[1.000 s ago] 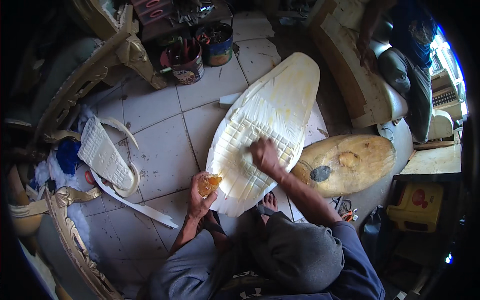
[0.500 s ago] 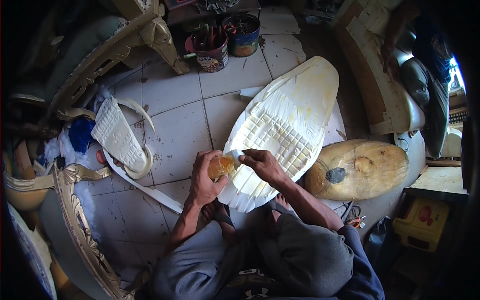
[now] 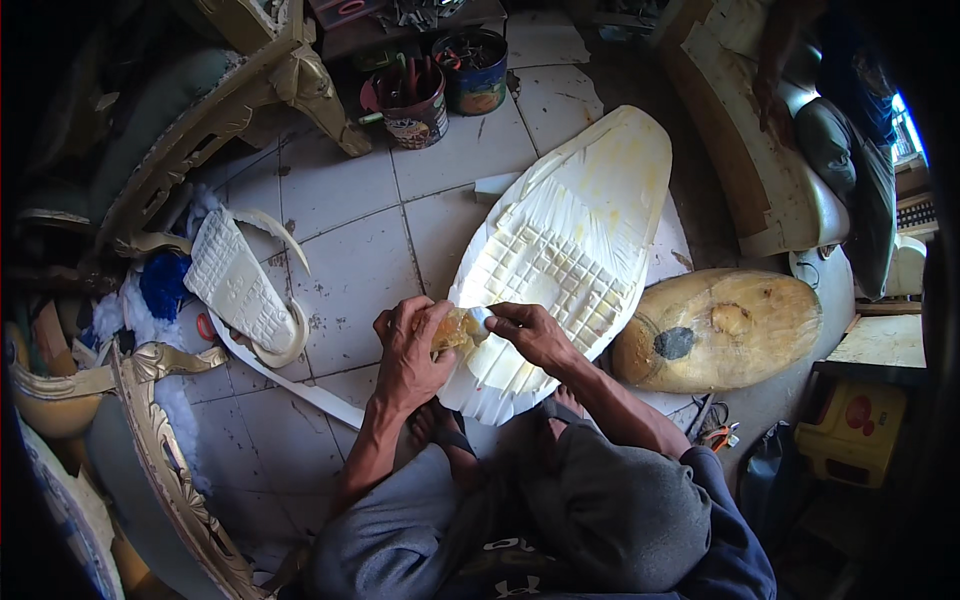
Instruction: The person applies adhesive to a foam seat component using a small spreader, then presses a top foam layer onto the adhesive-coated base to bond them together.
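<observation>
Pale pad (image 3: 479, 321) is now meeting the amber container (image 3: 452, 332): the right hand (image 3: 525, 332), pinching this pad, is no longer moving over the gridded panel (image 3: 560, 265) lying below; the left hand (image 3: 410, 355) is wrapping the container, so panel work is pausing.

Free lane over tiles (image 3: 335, 240) between white piece (image 3: 240, 290) and pale panel (image 3: 560, 275) — buckets (image 3: 418, 128) block far end.

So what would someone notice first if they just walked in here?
Probably the big, grid-patterned cream pad, just right of the picture's middle. Near its lower left edge, the left hand grips an amber container and the right hand pinches a pale piece beside it. The carved gold frame at the lower left stands out too.
</observation>
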Tool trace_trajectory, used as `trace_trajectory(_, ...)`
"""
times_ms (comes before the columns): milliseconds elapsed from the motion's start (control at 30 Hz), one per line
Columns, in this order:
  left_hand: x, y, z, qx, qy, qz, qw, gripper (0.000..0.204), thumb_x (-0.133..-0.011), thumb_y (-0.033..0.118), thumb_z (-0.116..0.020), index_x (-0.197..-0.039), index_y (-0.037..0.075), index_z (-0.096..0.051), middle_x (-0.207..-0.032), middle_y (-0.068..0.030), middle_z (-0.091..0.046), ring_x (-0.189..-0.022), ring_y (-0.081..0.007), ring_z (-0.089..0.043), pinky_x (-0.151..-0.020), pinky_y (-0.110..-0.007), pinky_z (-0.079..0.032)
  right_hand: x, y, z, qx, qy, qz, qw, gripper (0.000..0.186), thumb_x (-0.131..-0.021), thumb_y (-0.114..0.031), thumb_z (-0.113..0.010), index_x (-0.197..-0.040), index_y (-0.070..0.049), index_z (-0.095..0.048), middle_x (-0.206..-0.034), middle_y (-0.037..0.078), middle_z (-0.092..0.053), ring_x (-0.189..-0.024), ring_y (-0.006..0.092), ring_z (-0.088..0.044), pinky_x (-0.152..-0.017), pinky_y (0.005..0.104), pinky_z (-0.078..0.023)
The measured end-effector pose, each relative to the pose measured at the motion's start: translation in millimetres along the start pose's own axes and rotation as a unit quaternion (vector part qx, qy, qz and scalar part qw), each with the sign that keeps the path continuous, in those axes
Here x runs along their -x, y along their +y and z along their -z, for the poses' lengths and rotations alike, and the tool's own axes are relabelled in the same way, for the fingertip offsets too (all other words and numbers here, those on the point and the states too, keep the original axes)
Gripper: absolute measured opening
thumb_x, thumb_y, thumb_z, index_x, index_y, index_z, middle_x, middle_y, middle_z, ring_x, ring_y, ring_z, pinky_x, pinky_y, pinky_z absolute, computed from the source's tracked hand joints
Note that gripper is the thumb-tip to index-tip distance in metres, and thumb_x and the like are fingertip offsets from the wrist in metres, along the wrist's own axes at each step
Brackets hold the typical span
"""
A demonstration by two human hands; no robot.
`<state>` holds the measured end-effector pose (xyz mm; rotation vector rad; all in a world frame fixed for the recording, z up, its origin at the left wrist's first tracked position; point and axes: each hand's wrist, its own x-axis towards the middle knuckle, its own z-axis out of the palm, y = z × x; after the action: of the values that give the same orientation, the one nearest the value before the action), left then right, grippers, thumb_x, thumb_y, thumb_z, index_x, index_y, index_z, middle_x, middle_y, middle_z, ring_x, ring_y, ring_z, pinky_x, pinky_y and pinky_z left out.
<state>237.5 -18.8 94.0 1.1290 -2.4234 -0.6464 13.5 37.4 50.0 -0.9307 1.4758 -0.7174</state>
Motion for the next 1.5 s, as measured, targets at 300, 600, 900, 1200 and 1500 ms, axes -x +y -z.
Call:
trace_trajectory(300,11,-20,-9,0.103,0.006,0.059,0.993,0.068,-0.070,0.005,-0.076,-0.135,0.012,-0.056,-0.126,-0.0133,-0.054,-0.121,-0.0342,-0.053,-0.106,-0.048,-0.037,-20,37,-17,0.394,0.105,0.319,0.856,0.023,-0.090,-0.021,-0.065,-0.109,-0.016,-0.076,-0.108,0.006,-0.071,-0.104,0.0283,-0.059,-0.088,0.0447,-0.047)
trace_trajectory(600,37,-38,-24,0.217,0.042,0.113,0.969,0.064,-0.072,0.002,-0.074,-0.132,0.006,-0.055,-0.126,-0.0160,-0.055,-0.118,-0.0343,-0.058,-0.103,-0.043,-0.047,-25,45,-13,0.285,-0.082,0.374,0.879,0.028,-0.085,-0.006,-0.065,-0.110,-0.009,-0.077,-0.101,0.010,-0.075,-0.097,0.0361,-0.068,-0.088,0.0456,-0.053)
trace_trajectory(900,25,-27,-8,0.227,0.046,0.057,0.971,0.062,-0.074,0.001,-0.074,-0.132,0.004,-0.053,-0.127,-0.0158,-0.053,-0.120,-0.0304,-0.057,-0.106,-0.040,-0.047,-17,-3,24,0.019,-0.113,0.023,0.993,0.045,-0.105,-0.030,-0.060,-0.136,0.003,-0.062,-0.118,0.012,-0.072,-0.110,0.0214,-0.067,-0.098,0.0341,-0.051)
trace_trajectory(1200,26,-37,-18,0.117,0.036,0.054,0.991,0.063,-0.073,0.000,-0.073,-0.133,0.006,-0.053,-0.124,-0.0159,-0.055,-0.119,-0.0314,-0.057,-0.105,-0.041,-0.046,-12,9,10,-0.313,-0.202,-0.021,0.928,0.055,-0.102,-0.034,-0.066,-0.141,0.004,-0.058,-0.103,0.004,-0.068,-0.088,0.0123,-0.058,-0.083,0.0280,-0.050)
trace_trajectory(1500,53,-49,-70,0.666,0.121,0.264,0.687,0.060,-0.079,0.003,-0.068,-0.135,0.006,-0.048,-0.123,-0.0073,-0.058,-0.118,-0.0200,-0.056,-0.108,-0.036,-0.041,-144,-20,136,0.239,0.169,0.168,0.941,0.031,-0.102,-0.026,-0.053,-0.115,-0.003,-0.069,-0.102,0.021,-0.073,-0.101,0.0309,-0.071,-0.089,0.0417,-0.052)
